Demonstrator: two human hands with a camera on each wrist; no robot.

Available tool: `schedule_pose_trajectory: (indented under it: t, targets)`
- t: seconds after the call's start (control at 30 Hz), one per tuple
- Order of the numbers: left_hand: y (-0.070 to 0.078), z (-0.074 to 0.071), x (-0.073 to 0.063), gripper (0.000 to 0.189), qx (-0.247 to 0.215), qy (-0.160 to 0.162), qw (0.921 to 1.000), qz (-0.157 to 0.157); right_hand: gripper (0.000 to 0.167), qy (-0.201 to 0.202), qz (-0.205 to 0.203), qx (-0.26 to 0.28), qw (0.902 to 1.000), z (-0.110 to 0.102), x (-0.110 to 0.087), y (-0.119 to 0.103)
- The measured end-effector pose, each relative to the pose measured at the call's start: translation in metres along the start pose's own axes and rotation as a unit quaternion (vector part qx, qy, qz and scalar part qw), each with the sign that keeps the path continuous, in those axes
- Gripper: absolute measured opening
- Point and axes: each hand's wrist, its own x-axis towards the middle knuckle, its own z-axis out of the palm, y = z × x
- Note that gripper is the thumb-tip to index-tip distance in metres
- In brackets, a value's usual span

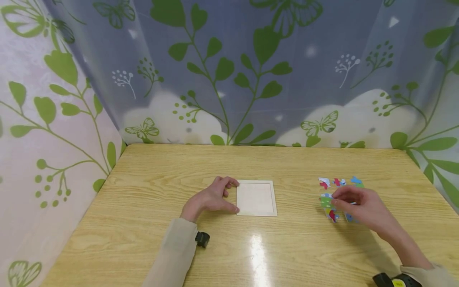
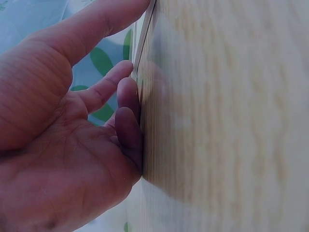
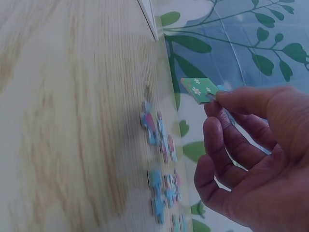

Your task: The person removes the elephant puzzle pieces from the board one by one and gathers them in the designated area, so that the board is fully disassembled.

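A shallow square wooden puzzle tray (image 1: pixel 255 199) with a raised pale border lies flat on the table, its inside bare. At its left edge is my left hand (image 1: pixel 214 197), with the thumb at the near corner and a fingertip at the far corner. The other fingers (image 2: pixel 129 130) bend loosely beside the tabletop. Between thumb and fingertips, my right hand (image 1: pixel 362 209) pinches a green puzzle piece (image 3: pixel 199 90) with white flowers, raised above the table. Below and around that hand lie several colourful puzzle pieces (image 1: pixel 324 183), some hidden by it.
The wooden table (image 1: pixel 150 171) ends at a patterned curtain (image 1: pixel 226 99) of leaves and butterflies at the back. A second stretch of curtain (image 1: pixel 43 131) hangs along the left side. Black straps with devices (image 1: pixel 203 239) sit at both wrists.
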Motion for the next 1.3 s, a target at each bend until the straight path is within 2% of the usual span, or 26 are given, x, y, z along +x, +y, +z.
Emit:
schedule_pose_trajectory:
  t: [0.3,0.67,0.83,1.07,1.3]
  targets:
    - [0.000,0.000,0.000,0.070,0.002,0.001,1.0000,0.001,0.022,0.022,0.000,-0.002,0.9997,-0.016,-0.006,0.018]
    - [-0.001,0.000,0.001,0.069,0.004,-0.001,1.0000,0.002,0.027,0.028,0.035,-0.023,0.9987,-0.035,-0.009,0.046]
    - [-0.001,0.000,0.001,0.070,0.006,-0.001,1.0000,0.002,0.030,0.019,0.049,-0.049,0.9974,-0.044,-0.015,0.055]
    - [0.000,0.000,0.001,0.070,0.010,-0.001,0.9999,0.003,0.037,-0.014,0.085,-0.066,0.9941,-0.056,-0.022,0.069]
    - [0.001,0.000,0.000,0.070,0.012,0.001,0.9999,0.003,0.037,-0.011,0.089,-0.067,0.9937,-0.061,-0.024,0.084]
